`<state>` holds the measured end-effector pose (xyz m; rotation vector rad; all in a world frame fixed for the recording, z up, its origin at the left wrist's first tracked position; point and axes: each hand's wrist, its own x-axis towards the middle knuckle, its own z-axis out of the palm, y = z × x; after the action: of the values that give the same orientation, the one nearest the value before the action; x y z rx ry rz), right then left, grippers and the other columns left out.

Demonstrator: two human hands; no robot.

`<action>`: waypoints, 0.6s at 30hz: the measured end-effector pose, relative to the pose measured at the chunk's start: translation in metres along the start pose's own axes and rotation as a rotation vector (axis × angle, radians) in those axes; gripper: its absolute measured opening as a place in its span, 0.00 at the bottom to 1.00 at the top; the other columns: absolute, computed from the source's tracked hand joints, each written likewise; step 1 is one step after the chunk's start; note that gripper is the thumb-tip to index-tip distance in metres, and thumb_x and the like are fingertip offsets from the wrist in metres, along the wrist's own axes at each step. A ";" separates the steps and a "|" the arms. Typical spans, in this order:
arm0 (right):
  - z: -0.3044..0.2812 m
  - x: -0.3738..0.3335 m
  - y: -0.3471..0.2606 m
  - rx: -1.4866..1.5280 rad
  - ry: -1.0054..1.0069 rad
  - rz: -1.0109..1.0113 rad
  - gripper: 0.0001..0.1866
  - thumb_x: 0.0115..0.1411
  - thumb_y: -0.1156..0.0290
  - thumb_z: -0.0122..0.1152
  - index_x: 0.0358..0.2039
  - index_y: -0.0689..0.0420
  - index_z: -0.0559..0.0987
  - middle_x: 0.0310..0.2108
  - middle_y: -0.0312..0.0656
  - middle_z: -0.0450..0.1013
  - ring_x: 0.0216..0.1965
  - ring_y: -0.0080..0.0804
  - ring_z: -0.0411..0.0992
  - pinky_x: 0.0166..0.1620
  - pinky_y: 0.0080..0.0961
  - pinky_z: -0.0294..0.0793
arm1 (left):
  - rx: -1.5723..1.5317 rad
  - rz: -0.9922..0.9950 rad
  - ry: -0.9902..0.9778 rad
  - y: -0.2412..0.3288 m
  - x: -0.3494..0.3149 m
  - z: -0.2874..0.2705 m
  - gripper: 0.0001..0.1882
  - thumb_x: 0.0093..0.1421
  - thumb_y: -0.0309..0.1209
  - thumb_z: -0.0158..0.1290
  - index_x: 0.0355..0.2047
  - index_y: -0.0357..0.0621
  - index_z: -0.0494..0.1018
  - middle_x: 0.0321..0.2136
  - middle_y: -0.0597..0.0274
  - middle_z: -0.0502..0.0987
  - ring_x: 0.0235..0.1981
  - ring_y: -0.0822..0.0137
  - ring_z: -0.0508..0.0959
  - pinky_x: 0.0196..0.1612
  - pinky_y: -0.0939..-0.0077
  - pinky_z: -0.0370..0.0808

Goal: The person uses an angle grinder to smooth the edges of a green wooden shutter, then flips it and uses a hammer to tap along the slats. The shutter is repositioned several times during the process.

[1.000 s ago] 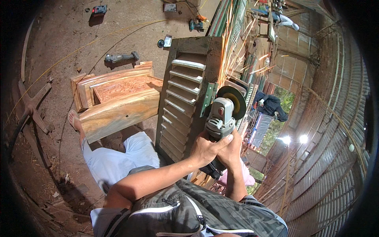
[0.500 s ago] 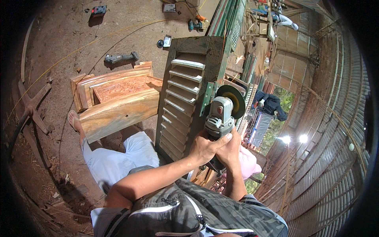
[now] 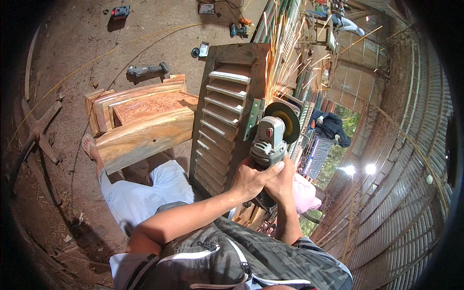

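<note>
Both hands are wrapped round a grey angle grinder (image 3: 268, 140). My left hand (image 3: 250, 181) closes on its body from the left, while my right hand (image 3: 281, 180) grips it from the right, pressed against the left. The grinder's dark disc (image 3: 288, 121) stands at the edge of a louvred wooden shutter (image 3: 195, 159), beside a green metal hinge (image 3: 253, 119). Orange sparks (image 3: 278, 67) fan out from the disc along that edge, away from me. The exact contact point is hidden behind the grinder's head.
A carved wooden piece (image 3: 145, 137) stands left of the shutter, by my foot. On the dirt floor lie another grinder (image 3: 147, 70), a drill (image 3: 238, 30) and a yellow cord (image 3: 121, 47). A person in pink (image 3: 305, 194) and one in dark clothes (image 3: 332, 128) are at right.
Sparks now spray from the disc; none showed before. The grinder and both hands have barely shifted, and the grip is the same.
</note>
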<state>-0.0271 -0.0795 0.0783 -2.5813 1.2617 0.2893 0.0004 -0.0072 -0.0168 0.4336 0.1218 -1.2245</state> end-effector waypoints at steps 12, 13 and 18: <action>-0.002 0.001 -0.006 -0.009 -0.023 0.016 0.30 0.49 0.66 0.73 0.51 0.62 0.74 0.38 0.60 0.81 0.43 0.61 0.80 0.45 0.44 0.78 | 0.017 0.011 -0.024 0.004 0.000 -0.001 0.26 0.64 0.43 0.62 0.55 0.37 0.74 0.49 0.55 0.80 0.50 0.65 0.78 0.57 0.67 0.73; -0.002 0.001 -0.006 -0.010 -0.019 0.016 0.29 0.49 0.67 0.73 0.51 0.62 0.74 0.38 0.59 0.81 0.43 0.61 0.80 0.44 0.44 0.78 | 0.020 0.012 -0.027 0.005 -0.001 -0.001 0.26 0.64 0.43 0.62 0.55 0.37 0.74 0.49 0.55 0.80 0.50 0.65 0.78 0.57 0.67 0.73; -0.001 0.001 -0.004 -0.030 -0.014 0.015 0.28 0.49 0.68 0.73 0.50 0.62 0.74 0.37 0.59 0.81 0.43 0.61 0.80 0.44 0.44 0.78 | 0.002 -0.030 -0.023 0.009 -0.001 -0.001 0.29 0.62 0.45 0.64 0.56 0.38 0.76 0.50 0.54 0.81 0.51 0.64 0.79 0.57 0.67 0.73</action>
<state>-0.0233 -0.0777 0.0796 -2.5914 1.2822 0.3309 0.0087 -0.0037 -0.0148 0.4206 0.1080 -1.2589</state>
